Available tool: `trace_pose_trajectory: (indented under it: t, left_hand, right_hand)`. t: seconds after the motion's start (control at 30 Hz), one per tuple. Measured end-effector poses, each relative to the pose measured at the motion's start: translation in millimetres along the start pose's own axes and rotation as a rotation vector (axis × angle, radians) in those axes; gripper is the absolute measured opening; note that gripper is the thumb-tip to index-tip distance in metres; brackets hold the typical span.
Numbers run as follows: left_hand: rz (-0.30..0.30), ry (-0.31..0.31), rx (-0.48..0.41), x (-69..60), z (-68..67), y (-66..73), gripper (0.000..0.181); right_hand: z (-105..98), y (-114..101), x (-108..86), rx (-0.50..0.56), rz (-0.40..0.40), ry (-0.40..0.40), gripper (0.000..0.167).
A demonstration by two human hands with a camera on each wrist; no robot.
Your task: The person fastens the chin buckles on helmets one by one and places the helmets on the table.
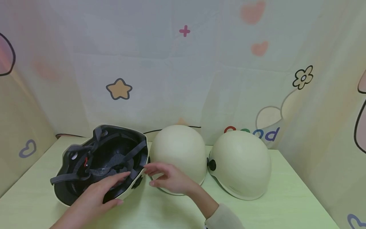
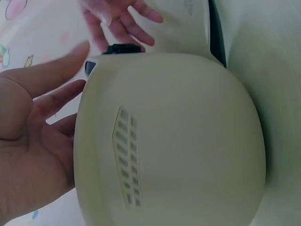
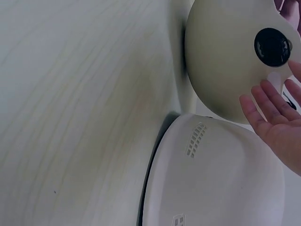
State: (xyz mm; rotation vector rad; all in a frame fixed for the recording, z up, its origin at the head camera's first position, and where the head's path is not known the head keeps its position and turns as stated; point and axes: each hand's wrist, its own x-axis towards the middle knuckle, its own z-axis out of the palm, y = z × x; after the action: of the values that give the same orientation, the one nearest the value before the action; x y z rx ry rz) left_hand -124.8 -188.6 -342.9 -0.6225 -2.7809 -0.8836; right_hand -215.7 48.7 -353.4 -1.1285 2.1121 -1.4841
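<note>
An upturned cream helmet [image 1: 134,187] lies at the left of the table, its black lining [image 1: 114,156] and grey straps [image 1: 67,178] facing up. My left hand [image 1: 95,197] is at its near rim, fingers reaching over the opening and thumb outside; in the left wrist view, the shell partly hides those fingers. My right hand [image 1: 171,178] is by the helmet's right rim, fingers loosely extended near the black round side fitting [image 3: 272,47]. Whether the fingertips touch the rim I cannot tell. Behind the right hand sits a second cream helmet [image 1: 178,143], dome up.
A third cream helmet [image 1: 243,165] stands dome up at the right, beside the middle one. All rest on a pale green table [image 1: 291,197]. A patterned curtain [image 1: 160,79] hangs behind and along both sides.
</note>
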Motion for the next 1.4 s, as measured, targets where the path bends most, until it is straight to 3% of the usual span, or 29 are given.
trace_pose_trajectory:
  t: [0.13, 0.23, 0.47, 0.53, 0.7, 0.77, 1.0, 1.17, 1.4]
  left_hand:
    - [-0.019, -0.01, -0.019, 2.8, 1.8, 3.0, 0.063]
    - [0.001, 0.018, -0.013, 3.1, 0.7, 1.6, 0.061]
    - [0.145, 0.234, 0.147, -0.2, 2.4, -6.8, 0.067]
    - [0.121, 0.243, 0.155, 0.1, 2.9, -7.2, 0.062]
    - [-0.039, 0.159, 0.054, 4.4, 2.1, -3.4, 0.046]
    - [-0.056, 0.162, 0.039, 5.4, 1.2, -1.6, 0.044]
    - [0.114, 0.351, 0.193, 4.6, -1.4, -5.7, 0.052]
    - [0.13, 0.418, 0.248, 2.5, -5.1, -9.5, 0.053]
    - [0.152, 0.471, 0.252, 0.2, -4.6, -15.5, 0.052]
  right_hand:
    - [1, 0, 0.2, 0.018, 0.012, -0.013, 0.045]
    - [1, 1, 0.4, 0.016, 0.017, -0.016, 0.045]
    - [0, 3, -1.1, 0.006, 0.022, -0.014, 0.042]
    - [0, 4, -1.9, 0.003, 0.021, -0.016, 0.043]
    - [-2, 5, -3.9, -0.001, 0.015, -0.009, 0.042]
    - [-3, 6, -4.4, -0.004, 0.015, -0.007, 0.042]
    - [-5, 7, -6.4, -0.017, 0.025, 0.011, 0.042]
    - [-7, 9, -8.9, -0.016, 0.042, 0.021, 0.042]
    - [-7, 9, -11.2, -0.01, 0.07, 0.032, 0.042]
